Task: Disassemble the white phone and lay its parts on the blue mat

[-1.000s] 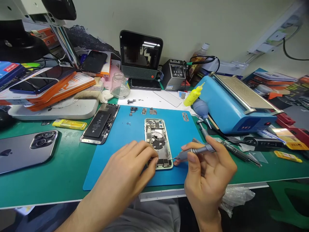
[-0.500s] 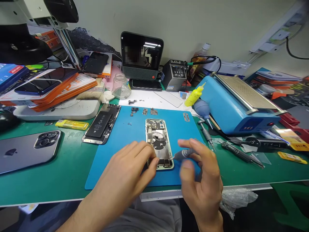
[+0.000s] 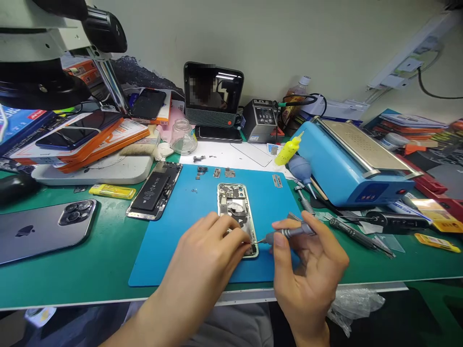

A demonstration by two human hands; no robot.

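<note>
An opened phone housing [image 3: 249, 221], pale-edged with its inner parts showing, lies face up on the blue mat [image 3: 162, 255]. My left hand [image 3: 213, 250] covers its lower part, thumb and fingers pinched together at the tip of the screwdriver. Whether a tiny part sits in that pinch is hidden. Held nearly level in my right hand [image 3: 307, 260] is a grey screwdriver [image 3: 292, 233], its thin shaft pointing left over the housing's right edge. A flat silver piece [image 3: 294, 217] pokes out above the right fingers; its kind is unclear.
Small metal phone parts [image 3: 229, 172] lie along the mat's back edge. Left of them rests a phone screen assembly with a black battery [image 3: 154, 192], then a grey phone [image 3: 47, 231]. A blue heating plate machine [image 3: 343, 168], a blower bulb [image 3: 300, 168] and several tools stand right.
My left hand has moved right, its fingers now at the screwdriver tip. The right fingers have closed round the screwdriver, which lies more level. The camera view has tilted slightly.
</note>
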